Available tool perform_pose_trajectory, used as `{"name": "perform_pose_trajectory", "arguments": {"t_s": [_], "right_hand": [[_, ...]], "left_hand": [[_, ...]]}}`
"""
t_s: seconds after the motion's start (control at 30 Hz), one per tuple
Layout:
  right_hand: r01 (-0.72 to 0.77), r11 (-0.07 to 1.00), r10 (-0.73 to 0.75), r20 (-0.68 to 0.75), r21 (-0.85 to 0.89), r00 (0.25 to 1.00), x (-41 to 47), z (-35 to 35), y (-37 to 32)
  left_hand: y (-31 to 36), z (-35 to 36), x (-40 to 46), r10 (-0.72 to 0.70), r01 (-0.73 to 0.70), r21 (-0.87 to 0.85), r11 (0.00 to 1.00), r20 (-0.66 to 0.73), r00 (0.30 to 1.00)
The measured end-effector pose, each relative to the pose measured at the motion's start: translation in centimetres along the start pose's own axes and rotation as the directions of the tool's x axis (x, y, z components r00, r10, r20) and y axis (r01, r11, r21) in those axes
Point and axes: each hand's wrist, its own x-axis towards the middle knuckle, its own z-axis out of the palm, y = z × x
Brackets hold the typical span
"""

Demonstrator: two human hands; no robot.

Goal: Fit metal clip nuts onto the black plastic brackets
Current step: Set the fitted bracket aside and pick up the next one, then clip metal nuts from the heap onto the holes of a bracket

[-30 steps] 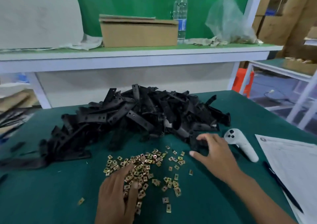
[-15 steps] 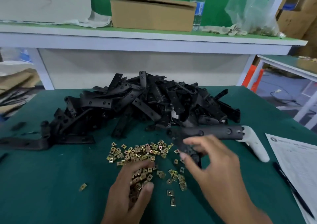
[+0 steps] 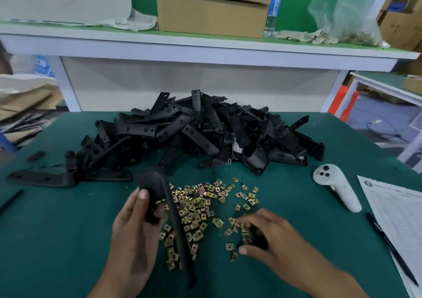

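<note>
Two hands work over the green desk (image 3: 57, 240). Half a second ago the right hand held a black bracket (image 3: 173, 215) above the clips; now the left hand (image 3: 134, 233) grips it, thumb and fingers wrapped round the bent upper end, the long arm running down toward the near edge over the scattered clip nuts (image 3: 196, 208). The left hand, which earlier rested among the clips, has lifted off them. The right hand (image 3: 271, 240) has come down onto the right side of the scatter, fingers curled over several clips; whether it pinches one cannot be told, since the view there is blurred.

No brand can be read. The printed sheet (image 3: 397, 208) at the desk's right edge carries a round emblem and lines of text too small to make out, and the water bottle (image 3: 271, 8) on the white shelf (image 3: 205, 49) has a blue label, illegible.

One heap of black brackets (image 3: 205, 133), far too many to count, fills the middle of the desk toward its far edge. The brass-coloured clips number several dozen. One white handheld controller (image 3: 335, 188) lies between heap and sheet. One dark pen (image 3: 392, 249) lies along the sheet's left edge. One cardboard box (image 3: 212, 14) and one clear plastic bag (image 3: 342, 12) stand on the shelf.
</note>
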Motion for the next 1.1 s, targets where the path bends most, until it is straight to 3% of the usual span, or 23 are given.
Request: {"name": "perform_pose_trajectory", "arguments": {"t_s": [0.2, 0.33, 0.4, 0.53, 0.7, 0.9, 1.1], "right_hand": [[0.010, 0.998, -0.011, 0.017, 0.059, 1.000, 1.6, -0.1, 0.6], [0.013, 0.999, -0.016, 0.070, 0.053, 0.997, 3.2, -0.6, 0.5], [0.047, 0.999, -0.048, 0.060, 0.024, 0.997, 3.7, -0.7, 0.5], [0.085, 0.996, -0.085, -0.077, 0.006, 0.993, 4.0, -0.3, 0.4], [0.064, 0.998, -0.067, -0.185, -0.021, 0.980, 4.2, 0.9, 0.8], [0.075, 0.933, 0.038, -0.303, 0.353, 0.952, 4.0, 0.5, 0.3], [0.130, 0.693, -0.002, -0.179, 0.709, 0.984, 3.3, 0.6, -2.3]], "left_hand": [[-1.5, 0.7, -0.9, -0.017, -0.028, 0.234, 0.972, 0.187, 0.982], [-2.0, 0.9, -1.8, -0.038, -0.058, 0.423, 0.904, 0.214, 0.976], [-2.2, 1.2, -2.4, 0.012, -0.148, 0.557, 0.817, 0.241, 0.971], [-2.6, 1.4, -3.1, 0.144, -0.365, 0.768, 0.526, 0.342, 0.928], [-3.2, 1.3, -3.2, 0.105, -0.429, 0.807, 0.406, 0.425, 0.899], [-3.3, 1.6, -3.2, 0.153, -0.477, 0.799, 0.368, 0.454, 0.878], [-3.7, 1.8, -3.3, 0.145, -0.455, 0.822, 0.343, 0.433, 0.890]]}}
